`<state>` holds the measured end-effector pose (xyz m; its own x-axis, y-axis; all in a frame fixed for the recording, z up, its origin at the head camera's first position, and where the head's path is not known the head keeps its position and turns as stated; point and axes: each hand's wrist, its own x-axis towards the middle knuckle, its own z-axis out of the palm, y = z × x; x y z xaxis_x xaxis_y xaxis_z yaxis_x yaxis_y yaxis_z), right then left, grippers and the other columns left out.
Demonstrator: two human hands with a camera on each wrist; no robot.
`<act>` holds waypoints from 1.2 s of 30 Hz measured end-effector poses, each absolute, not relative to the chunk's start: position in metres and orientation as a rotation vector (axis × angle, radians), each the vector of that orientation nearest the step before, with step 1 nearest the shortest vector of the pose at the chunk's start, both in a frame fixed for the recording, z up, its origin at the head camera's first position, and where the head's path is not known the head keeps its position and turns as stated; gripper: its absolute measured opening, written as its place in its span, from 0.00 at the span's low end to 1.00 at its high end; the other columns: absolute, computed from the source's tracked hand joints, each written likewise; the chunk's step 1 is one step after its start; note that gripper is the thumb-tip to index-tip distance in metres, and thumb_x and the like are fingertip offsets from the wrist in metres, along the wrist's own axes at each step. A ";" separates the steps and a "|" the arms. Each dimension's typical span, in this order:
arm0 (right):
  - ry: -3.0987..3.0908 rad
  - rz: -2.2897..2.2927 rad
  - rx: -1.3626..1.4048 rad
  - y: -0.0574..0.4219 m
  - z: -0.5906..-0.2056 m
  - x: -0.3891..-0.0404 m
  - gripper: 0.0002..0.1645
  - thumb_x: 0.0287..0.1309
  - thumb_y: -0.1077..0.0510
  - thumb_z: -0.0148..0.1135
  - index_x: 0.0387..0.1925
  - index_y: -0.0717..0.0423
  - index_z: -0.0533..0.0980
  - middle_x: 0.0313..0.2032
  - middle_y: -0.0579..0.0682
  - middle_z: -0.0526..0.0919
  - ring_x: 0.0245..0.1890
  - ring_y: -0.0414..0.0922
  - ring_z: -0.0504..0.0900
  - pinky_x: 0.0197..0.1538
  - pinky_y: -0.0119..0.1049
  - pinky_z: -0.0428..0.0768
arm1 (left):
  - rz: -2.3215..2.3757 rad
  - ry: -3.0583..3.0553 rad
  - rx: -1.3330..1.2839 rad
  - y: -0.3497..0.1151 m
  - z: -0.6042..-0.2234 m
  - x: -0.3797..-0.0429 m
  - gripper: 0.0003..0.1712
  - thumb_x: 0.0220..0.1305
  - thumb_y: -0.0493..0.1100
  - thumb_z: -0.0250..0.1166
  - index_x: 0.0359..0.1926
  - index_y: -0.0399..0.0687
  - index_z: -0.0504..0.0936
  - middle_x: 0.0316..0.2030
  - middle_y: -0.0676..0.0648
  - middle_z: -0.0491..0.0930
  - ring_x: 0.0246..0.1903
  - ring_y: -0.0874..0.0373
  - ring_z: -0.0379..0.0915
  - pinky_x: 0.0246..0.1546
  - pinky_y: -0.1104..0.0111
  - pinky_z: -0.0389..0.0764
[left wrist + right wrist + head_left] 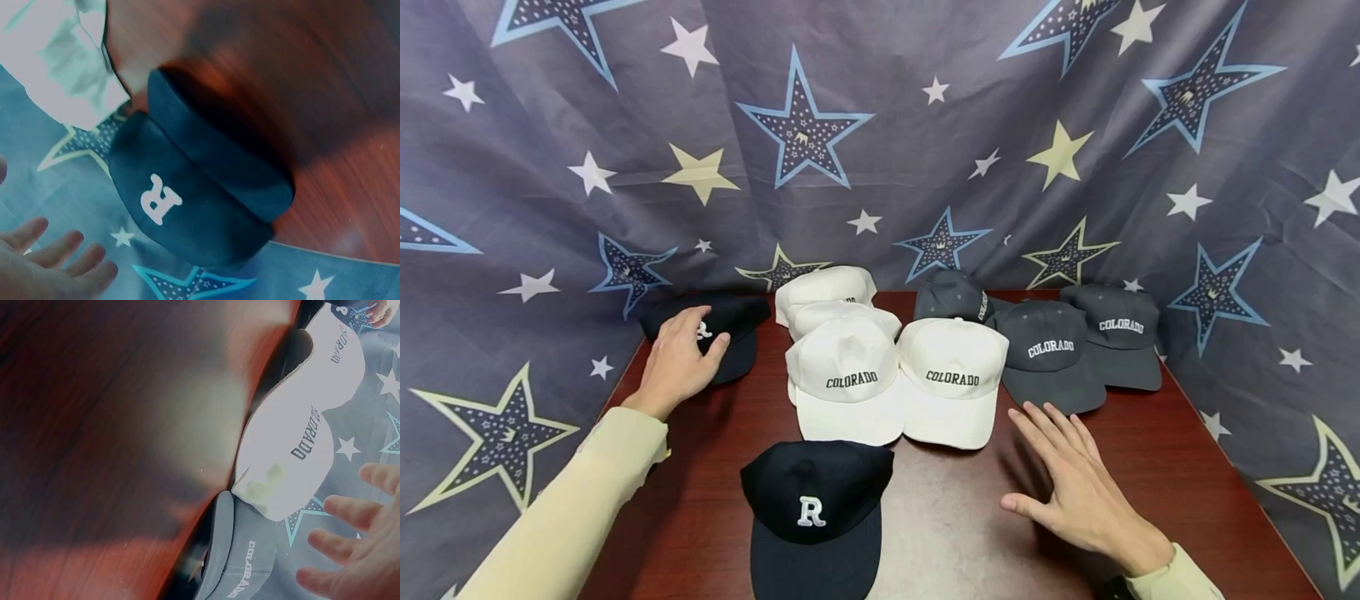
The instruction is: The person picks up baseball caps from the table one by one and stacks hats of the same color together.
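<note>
At the back left of the table, my left hand (681,358) hovers by a black cap (741,325) with a white R. In the left wrist view the loosely spread fingers appear apart from that cap (187,187). My right hand (1075,479) is spread in the air over the table's right side, holding nothing. Nearest to it lies a dark grey COLORADO cap (1045,333). A second black R cap (816,500) lies at the front middle, brim toward me. White COLORADO caps (850,358) sit grouped in the centre, some overlapping.
More grey caps (1123,329) stand at the back right, one turned sideways (951,296). A star-patterned cloth (880,125) hangs behind and beside the reddish-brown table (1180,467).
</note>
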<state>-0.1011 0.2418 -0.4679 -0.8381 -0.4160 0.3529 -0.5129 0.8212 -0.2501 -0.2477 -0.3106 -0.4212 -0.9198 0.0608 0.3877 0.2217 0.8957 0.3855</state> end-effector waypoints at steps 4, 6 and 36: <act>-2.704 0.488 0.708 0.242 -0.468 -0.102 0.61 0.41 0.22 0.62 0.73 0.40 0.53 0.71 0.45 0.54 0.70 0.52 0.47 0.68 0.55 0.43 | -0.585 -2.732 -0.184 -0.320 -0.418 -0.260 0.35 0.67 0.54 0.56 0.67 0.38 0.61 0.65 0.32 0.59 0.63 0.33 0.51 0.62 0.43 0.54; -2.693 0.487 0.705 0.243 -0.468 -0.102 0.61 0.41 0.22 0.62 0.72 0.41 0.53 0.71 0.46 0.55 0.70 0.52 0.48 0.68 0.55 0.43 | -0.572 -2.757 -0.169 -0.326 -0.418 -0.265 0.37 0.67 0.55 0.55 0.67 0.36 0.59 0.65 0.31 0.57 0.64 0.32 0.49 0.63 0.43 0.52; -2.633 0.556 0.726 0.246 -0.471 -0.097 0.61 0.37 0.30 0.71 0.72 0.44 0.56 0.69 0.48 0.58 0.69 0.53 0.52 0.67 0.56 0.45 | -0.472 -2.987 -0.051 -0.356 -0.427 -0.299 0.47 0.67 0.60 0.52 0.72 0.35 0.43 0.68 0.25 0.42 0.65 0.28 0.34 0.62 0.36 0.35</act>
<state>-0.0968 0.2464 -0.4713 -0.8064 -0.4077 0.4283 -0.5460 0.7914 -0.2748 -0.2995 -0.3565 -0.4267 -0.9926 0.0153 0.1208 0.0518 0.9509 0.3050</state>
